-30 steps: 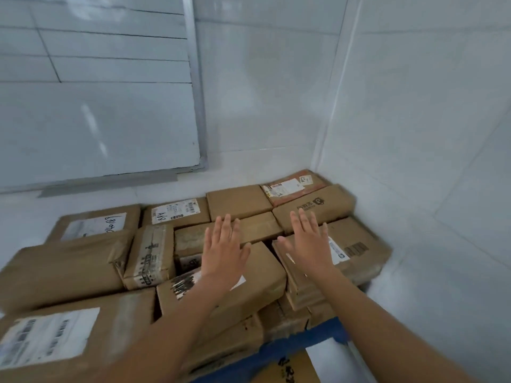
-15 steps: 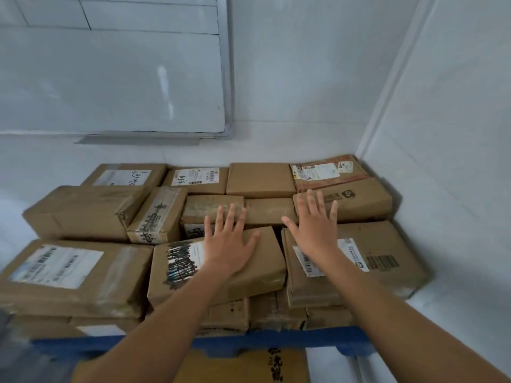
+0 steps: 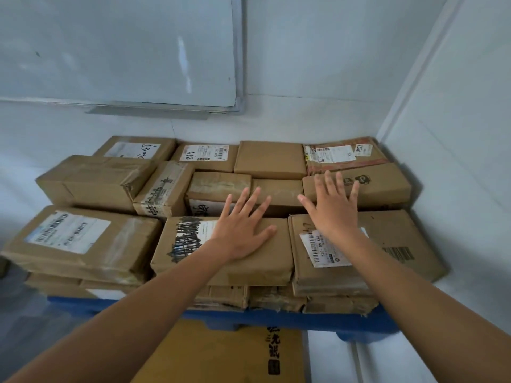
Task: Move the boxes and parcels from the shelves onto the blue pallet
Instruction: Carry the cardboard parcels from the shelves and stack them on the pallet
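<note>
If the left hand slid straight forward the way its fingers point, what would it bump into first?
Probably the plain brown box right behind the scribbled parcel that the left hand lies on; depth is hard to judge.

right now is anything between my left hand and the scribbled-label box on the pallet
Nothing visible. The left hand lies flat, fingers spread, on top of the scribbled-label box, which sits on the blue pallet. The right hand is over the neighbouring box.
</note>
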